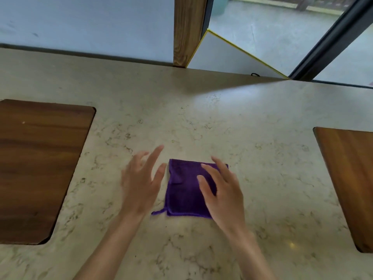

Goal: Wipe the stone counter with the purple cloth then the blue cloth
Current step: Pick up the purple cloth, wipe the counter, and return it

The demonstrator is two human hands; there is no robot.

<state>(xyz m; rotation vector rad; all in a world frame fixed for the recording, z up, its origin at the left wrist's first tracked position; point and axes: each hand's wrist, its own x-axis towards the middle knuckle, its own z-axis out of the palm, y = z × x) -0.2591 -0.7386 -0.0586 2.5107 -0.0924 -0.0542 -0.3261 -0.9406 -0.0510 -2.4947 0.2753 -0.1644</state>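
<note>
Stone counter [201, 122]; purple cloth [181, 190] flat beneath spread right hand [224, 195].

A folded purple cloth [184, 188] lies flat on the stone counter [201, 122]. The right hand [222, 190] rests spread over its right side; the left hand [141, 178], blurred, seems just beside its left edge, fingers open.

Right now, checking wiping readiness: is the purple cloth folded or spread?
Folded: the purple cloth lies as a compact square with doubled edges.
</note>
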